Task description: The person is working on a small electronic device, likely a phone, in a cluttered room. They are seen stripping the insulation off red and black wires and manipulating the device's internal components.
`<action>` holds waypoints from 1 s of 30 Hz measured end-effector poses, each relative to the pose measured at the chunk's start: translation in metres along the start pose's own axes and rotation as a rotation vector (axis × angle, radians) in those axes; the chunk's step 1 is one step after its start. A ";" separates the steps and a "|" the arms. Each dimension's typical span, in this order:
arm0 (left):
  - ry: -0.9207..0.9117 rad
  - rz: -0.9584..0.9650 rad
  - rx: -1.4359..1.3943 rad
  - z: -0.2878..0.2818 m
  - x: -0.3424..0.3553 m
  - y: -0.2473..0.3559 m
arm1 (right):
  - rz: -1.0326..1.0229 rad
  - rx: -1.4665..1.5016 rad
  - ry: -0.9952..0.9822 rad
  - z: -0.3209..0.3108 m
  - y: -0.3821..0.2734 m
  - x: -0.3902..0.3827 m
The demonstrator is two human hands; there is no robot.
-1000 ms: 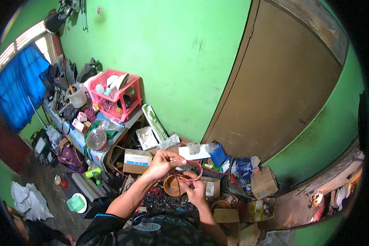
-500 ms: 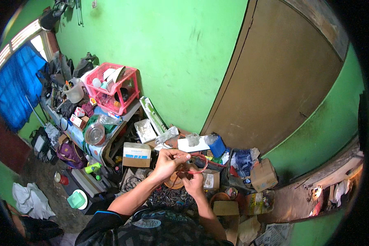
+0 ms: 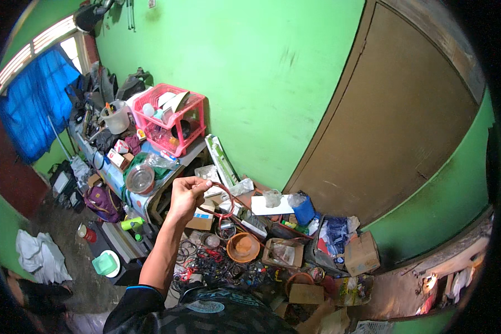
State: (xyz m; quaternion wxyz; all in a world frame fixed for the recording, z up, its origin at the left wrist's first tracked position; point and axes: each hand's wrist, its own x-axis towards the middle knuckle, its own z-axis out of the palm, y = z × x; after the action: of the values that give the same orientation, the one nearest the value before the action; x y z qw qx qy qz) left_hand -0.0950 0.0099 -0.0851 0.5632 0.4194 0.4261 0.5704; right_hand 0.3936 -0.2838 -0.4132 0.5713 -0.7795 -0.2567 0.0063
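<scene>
No wording or numbers legible; print visible only as colour and shape. Cardboard box [image 3: 199, 224]: blue printed band on side, letters too small. 2 small boxes on table, 1 white box [image 3: 116, 158] and 1 red-and-white box [image 3: 121, 146]: red print, unreadable. Dark shirt [image 3: 167, 320]: pale oval emblem [image 3: 205, 307] and light blue lettering-like marks beside it, too blurred. Long carton [image 3: 221, 161]: green-and-white printed faces, text unclear.

Left hand [image 3: 188, 196] pinching cord [image 3: 227, 191], orange bowl [image 3: 242, 246]
</scene>
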 end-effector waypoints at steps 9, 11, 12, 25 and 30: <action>-0.225 -0.054 0.128 0.052 -0.010 -0.016 | 0.012 -0.010 -0.330 0.107 -0.157 -0.049; -0.282 -0.058 0.292 0.071 -0.016 -0.024 | -0.259 0.278 -0.541 0.135 -0.266 -0.061; -0.330 -0.061 0.221 0.076 -0.018 -0.034 | -0.429 0.373 -0.654 0.151 -0.287 -0.068; -0.127 0.046 0.117 0.045 -0.014 -0.015 | -0.320 0.232 -0.656 0.174 -0.244 -0.062; -0.030 0.057 -0.003 0.010 0.007 0.009 | 0.091 -0.413 -0.868 0.065 0.014 -0.071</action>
State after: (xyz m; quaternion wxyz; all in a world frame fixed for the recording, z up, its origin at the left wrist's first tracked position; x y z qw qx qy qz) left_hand -0.0882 0.0169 -0.0738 0.5536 0.4391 0.4044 0.5807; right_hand 0.3179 -0.2576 -0.4686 0.2436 -0.8125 -0.4329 0.3050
